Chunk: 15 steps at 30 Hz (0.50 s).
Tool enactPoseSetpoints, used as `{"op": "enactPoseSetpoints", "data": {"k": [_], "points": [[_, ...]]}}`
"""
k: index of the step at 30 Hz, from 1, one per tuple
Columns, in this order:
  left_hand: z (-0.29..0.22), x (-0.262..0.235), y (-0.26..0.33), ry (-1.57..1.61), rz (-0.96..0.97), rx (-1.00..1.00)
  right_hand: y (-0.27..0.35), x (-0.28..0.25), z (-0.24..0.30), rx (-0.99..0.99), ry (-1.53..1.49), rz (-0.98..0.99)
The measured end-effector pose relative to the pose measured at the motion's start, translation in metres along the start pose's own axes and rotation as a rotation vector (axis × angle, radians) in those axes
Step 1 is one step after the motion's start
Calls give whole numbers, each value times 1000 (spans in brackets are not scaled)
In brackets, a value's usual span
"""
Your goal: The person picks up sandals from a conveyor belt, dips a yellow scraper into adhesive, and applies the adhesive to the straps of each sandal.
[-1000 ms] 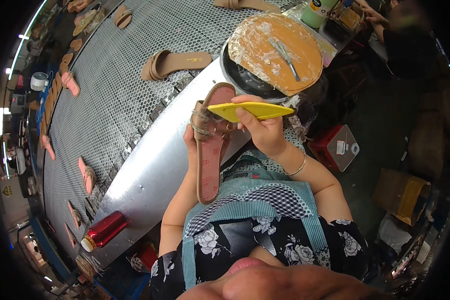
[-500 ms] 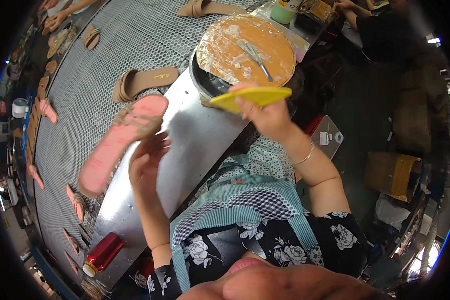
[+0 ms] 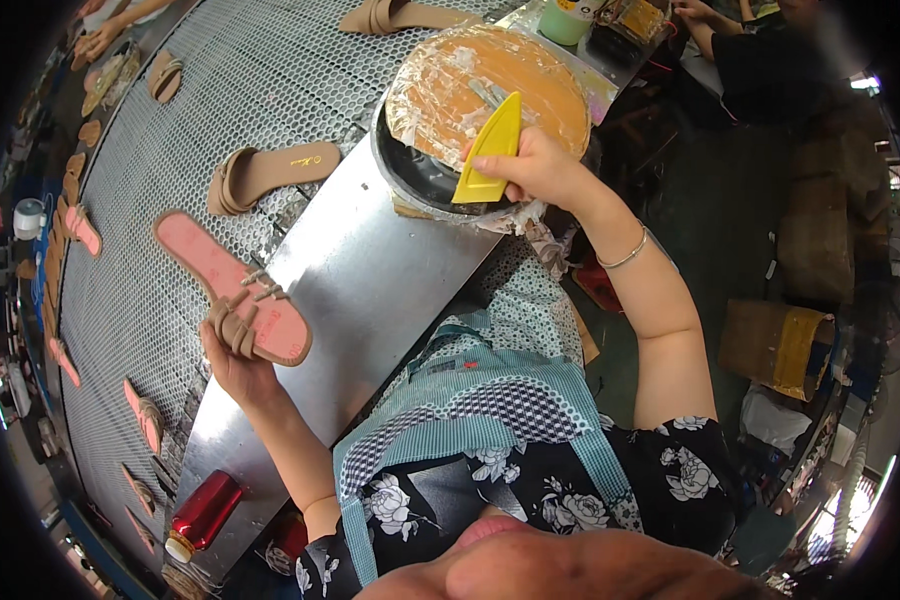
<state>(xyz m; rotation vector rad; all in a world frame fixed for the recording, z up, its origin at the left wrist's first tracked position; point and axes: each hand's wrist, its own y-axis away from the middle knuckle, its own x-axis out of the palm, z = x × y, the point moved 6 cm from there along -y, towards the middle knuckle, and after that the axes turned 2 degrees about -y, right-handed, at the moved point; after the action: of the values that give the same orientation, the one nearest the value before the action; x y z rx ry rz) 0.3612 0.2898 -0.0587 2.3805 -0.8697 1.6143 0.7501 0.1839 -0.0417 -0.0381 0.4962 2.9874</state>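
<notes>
My left hand [image 3: 238,365] grips a sandal [image 3: 202,252] by its tan straps; its pink footbed faces up and its other end points up and to the left. My right hand [image 3: 545,168] is closed on a yellow plastic scraper [image 3: 491,150], held upright over the near edge of a round, orange-topped board [image 3: 440,95] with whitish smears. That board rests on a black basin [image 3: 400,165]. Partly hidden behind the scraper lies a metal tool [image 3: 483,92]. Left of the basin, a finished-looking tan sandal [image 3: 290,168] sits on the mesh belt.
A perforated mesh belt [image 3: 240,105] carries several more sandals beyond the metal ledge [image 3: 370,270]. A red bottle [image 3: 205,512] lies on the ledge's near left end. A green-filled container [image 3: 567,22] stands past the basin. Another person's hands [image 3: 95,40] are at the far left.
The sandal in my left hand has swung round, its far end now pointing up and left. My right hand has turned the scraper from flat to upright. Sandals on the belt have shifted slightly left.
</notes>
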Motion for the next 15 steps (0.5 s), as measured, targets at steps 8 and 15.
{"op": "enactPoseSetpoints", "data": {"k": [8, 15], "points": [[70, 10, 4, -174, -522, -276, 31, 11, -7, -117, -184, -189], [108, 35, 11, -205, -454, -388, 58, 100, 2, -354, -450, -74]]}}
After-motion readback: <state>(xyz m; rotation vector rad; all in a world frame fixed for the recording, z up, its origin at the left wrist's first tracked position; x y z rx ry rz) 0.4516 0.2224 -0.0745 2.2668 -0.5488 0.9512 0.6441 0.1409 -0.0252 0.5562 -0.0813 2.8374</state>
